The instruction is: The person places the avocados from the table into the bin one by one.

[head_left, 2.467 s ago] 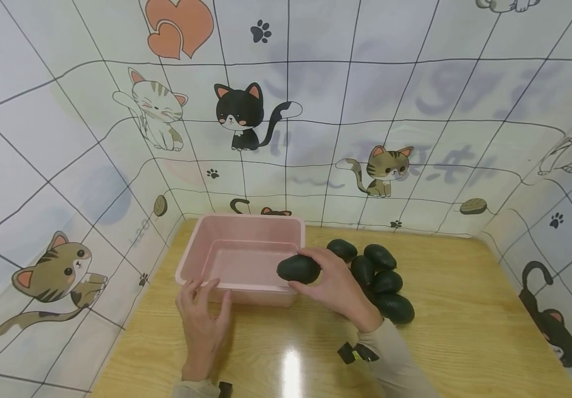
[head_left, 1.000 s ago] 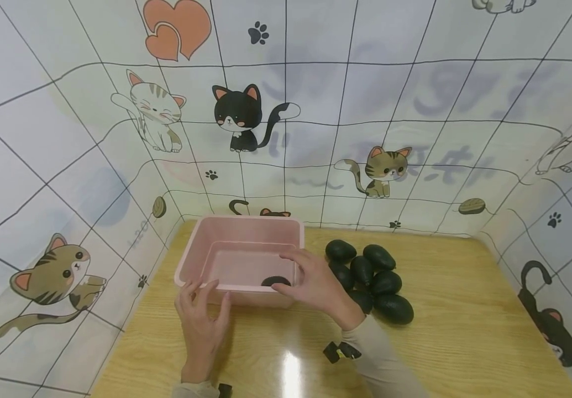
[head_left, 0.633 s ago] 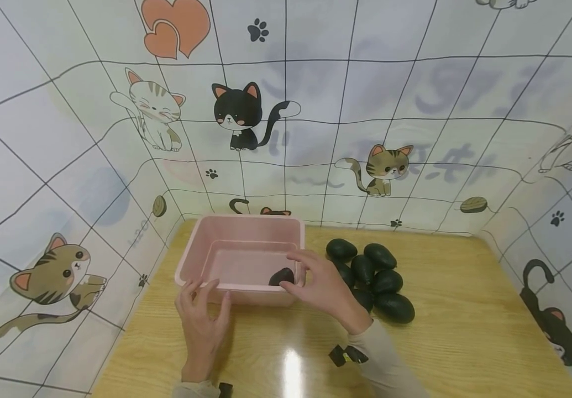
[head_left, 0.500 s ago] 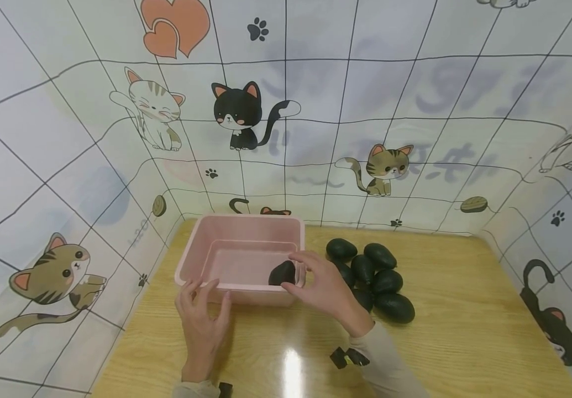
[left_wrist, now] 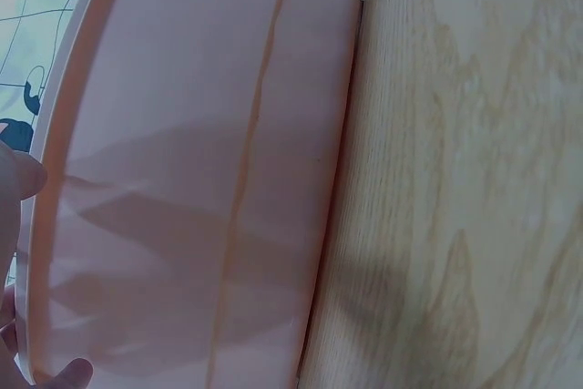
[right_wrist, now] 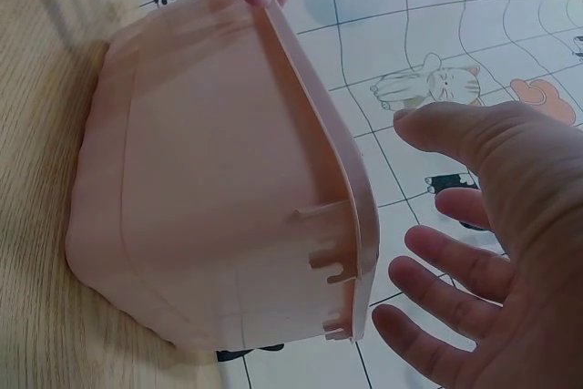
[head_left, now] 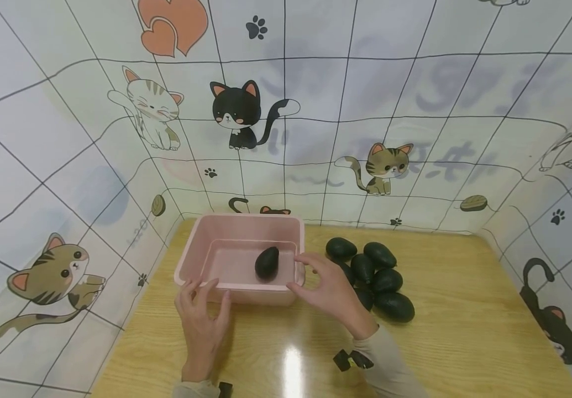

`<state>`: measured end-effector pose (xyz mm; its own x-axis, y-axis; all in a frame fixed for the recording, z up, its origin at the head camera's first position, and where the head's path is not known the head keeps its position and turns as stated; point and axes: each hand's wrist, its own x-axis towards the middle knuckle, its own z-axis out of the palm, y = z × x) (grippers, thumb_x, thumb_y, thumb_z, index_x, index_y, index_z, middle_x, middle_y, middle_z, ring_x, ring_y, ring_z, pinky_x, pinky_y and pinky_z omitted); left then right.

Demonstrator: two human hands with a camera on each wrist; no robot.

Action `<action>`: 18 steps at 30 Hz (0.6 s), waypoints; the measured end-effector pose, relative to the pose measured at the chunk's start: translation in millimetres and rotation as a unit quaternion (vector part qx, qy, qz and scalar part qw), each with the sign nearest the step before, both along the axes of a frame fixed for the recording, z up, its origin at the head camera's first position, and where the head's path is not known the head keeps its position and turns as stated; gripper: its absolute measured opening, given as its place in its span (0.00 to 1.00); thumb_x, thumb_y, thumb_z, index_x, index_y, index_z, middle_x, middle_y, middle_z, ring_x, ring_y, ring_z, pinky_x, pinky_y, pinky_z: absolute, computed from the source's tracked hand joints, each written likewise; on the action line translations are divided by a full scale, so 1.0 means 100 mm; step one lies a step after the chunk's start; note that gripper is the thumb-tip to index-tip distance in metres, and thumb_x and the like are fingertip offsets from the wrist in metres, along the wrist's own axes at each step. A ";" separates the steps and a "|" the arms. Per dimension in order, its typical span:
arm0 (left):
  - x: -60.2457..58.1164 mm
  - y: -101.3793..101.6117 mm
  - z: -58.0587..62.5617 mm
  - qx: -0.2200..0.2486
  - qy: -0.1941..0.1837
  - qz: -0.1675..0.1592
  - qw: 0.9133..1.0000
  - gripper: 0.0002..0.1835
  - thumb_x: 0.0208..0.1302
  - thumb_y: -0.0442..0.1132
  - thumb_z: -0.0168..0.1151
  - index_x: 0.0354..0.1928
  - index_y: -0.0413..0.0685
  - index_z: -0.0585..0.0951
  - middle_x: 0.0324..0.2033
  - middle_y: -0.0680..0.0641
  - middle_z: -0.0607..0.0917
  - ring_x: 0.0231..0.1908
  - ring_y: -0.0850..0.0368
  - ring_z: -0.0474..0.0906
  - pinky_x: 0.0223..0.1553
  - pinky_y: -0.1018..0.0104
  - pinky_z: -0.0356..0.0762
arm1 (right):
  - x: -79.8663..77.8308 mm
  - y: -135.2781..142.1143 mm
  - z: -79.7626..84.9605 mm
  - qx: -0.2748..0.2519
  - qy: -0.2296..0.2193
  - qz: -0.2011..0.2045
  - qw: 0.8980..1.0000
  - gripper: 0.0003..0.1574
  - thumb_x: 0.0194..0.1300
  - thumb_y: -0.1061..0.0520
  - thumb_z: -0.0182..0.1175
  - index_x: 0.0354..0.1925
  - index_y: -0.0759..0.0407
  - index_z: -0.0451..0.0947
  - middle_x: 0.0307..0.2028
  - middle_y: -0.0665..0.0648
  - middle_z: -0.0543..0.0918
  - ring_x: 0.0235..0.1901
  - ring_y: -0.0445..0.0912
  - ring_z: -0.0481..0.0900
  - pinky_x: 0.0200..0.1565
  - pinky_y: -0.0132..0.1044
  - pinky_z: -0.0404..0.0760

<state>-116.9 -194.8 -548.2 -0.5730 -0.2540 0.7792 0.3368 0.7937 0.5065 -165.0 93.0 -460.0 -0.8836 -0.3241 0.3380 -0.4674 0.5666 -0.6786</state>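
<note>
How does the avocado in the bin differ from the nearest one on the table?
Place: the bin avocado lies inside the pink bin; the nearest avocado lies on the table.
Grouping: the bin avocado is alone; the nearest avocado is bunched with others.
Pose: the bin avocado's narrow end points mostly away; the nearest avocado lies crosswise.
Both look dark green.

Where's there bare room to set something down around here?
There's bare table right of the avocado pile and, before the pink bin, between left hand and right hand. Inside, left of the lone avocado, too. Crowded: between bin and pile, by the right hand.
</note>
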 end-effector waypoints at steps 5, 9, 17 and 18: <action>0.00 0.00 0.00 0.000 -0.001 0.001 1.000 0.19 0.58 0.42 0.72 0.51 0.42 0.87 0.55 0.28 0.78 0.64 0.26 0.69 0.61 0.44 0.68 | 0.00 0.02 -0.01 -0.006 -0.010 -0.011 1.000 0.34 0.59 0.46 0.79 0.63 0.47 0.83 0.63 0.48 0.85 0.61 0.45 0.84 0.57 0.48 0.87; 0.00 -0.01 0.00 0.000 -0.002 -0.001 1.000 0.19 0.58 0.42 0.72 0.51 0.42 0.87 0.55 0.28 0.78 0.64 0.26 0.69 0.60 0.43 0.68 | 0.00 0.04 -0.02 -0.010 -0.012 -0.015 1.000 0.34 0.59 0.46 0.79 0.62 0.48 0.84 0.63 0.48 0.85 0.61 0.45 0.84 0.57 0.48 0.87; 0.00 -0.01 -0.01 0.000 0.000 -0.002 1.000 0.20 0.57 0.42 0.72 0.51 0.42 0.86 0.54 0.28 0.78 0.64 0.26 0.69 0.59 0.42 0.69 | 0.00 0.09 -0.06 -0.024 -0.033 -0.020 0.999 0.34 0.60 0.45 0.79 0.62 0.50 0.84 0.60 0.45 0.86 0.61 0.45 0.84 0.59 0.52 0.86; 0.00 -0.01 -0.01 0.000 0.000 -0.002 1.000 0.19 0.57 0.42 0.72 0.51 0.42 0.86 0.54 0.28 0.78 0.64 0.26 0.69 0.59 0.42 0.69 | 0.00 0.09 -0.06 -0.024 -0.034 -0.021 0.999 0.34 0.60 0.45 0.79 0.62 0.50 0.84 0.60 0.45 0.86 0.60 0.45 0.84 0.59 0.52 0.86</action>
<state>-117.2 -196.1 -548.7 -0.5736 -0.2521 0.7794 0.3398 0.7925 0.5064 -164.9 102.0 -466.4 -0.9173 -0.2715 0.2912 -0.3962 0.5507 -0.7347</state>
